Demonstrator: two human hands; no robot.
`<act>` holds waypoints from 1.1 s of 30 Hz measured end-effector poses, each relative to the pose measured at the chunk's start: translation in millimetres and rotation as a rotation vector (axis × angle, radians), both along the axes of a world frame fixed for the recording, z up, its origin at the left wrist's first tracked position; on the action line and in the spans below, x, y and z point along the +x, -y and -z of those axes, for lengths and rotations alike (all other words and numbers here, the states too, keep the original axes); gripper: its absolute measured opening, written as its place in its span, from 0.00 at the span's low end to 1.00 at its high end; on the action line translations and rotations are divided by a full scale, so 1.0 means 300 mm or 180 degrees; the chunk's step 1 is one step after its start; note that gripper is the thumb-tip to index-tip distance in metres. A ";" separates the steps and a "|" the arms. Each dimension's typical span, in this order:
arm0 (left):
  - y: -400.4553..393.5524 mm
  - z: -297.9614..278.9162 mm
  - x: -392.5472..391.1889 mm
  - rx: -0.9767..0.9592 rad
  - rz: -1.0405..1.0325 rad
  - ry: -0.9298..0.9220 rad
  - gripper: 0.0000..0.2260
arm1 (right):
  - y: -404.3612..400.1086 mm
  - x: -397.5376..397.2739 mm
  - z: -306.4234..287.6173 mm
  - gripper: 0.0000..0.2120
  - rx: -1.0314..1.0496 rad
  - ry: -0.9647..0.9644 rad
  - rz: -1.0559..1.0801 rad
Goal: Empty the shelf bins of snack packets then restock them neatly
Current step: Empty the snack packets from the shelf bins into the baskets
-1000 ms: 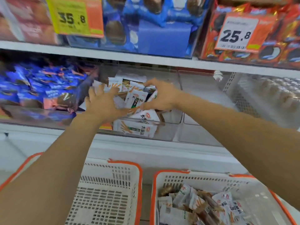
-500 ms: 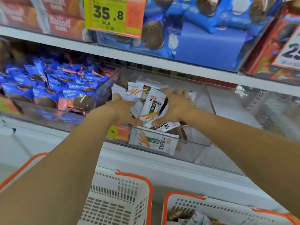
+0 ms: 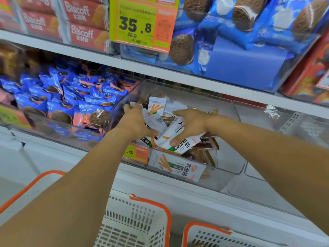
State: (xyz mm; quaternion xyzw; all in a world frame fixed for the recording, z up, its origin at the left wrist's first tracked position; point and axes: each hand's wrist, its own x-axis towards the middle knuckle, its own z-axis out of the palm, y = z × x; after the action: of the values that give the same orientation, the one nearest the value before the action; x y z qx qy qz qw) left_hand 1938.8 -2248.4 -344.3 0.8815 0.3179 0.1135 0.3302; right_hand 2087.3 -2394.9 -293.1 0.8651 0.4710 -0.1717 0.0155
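On the middle shelf, inside a clear bin (image 3: pixel 231 168), both hands work a heap of white snack packets (image 3: pixel 176 132). Left hand (image 3: pixel 135 122) curls over the left side of the heap, fingers hooked round the far packets, thumb pressed against the near ones. Right hand (image 3: pixel 190 125) grips from the right, thumb on a white packet at the front, fingers wrapped over the top. Heap squeezed between the two hands. One loose packet (image 3: pixel 178 168) lies flat against the bin's front wall, below the hands; brown stick-shaped pieces, possibly more packets, sit at the bin's right front corner. An orange price tag (image 3: pixel 140 154) hangs on the bin's front edge, left end. Neighbouring bin to the left holds blue biscuit packets (image 3: pixel 71 104). Upper shelf: red biscuit boxes (image 3: pixel 81 27), a yellow price card (image 3: pixel 140 24) reading 35.8, blue sandwich-cookie packs (image 3: pixel 231 41). Below the shelf, two white baskets with orange rims: left basket (image 3: pixel 138 225), right basket (image 3: pixel 210 234).
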 end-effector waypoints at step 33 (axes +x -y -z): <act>0.102 -0.087 -0.040 -0.0345 0.1256 0.0389 0.25 | 0.193 -0.071 0.015 0.56 0.1157 -0.0591 0.0036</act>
State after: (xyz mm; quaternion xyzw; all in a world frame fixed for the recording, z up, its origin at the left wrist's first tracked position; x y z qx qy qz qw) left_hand 1926.9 -2279.0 -318.1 0.8991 0.1241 0.0826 0.4115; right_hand 2066.0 -2452.7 -297.6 0.8368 0.4887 -0.1630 -0.1854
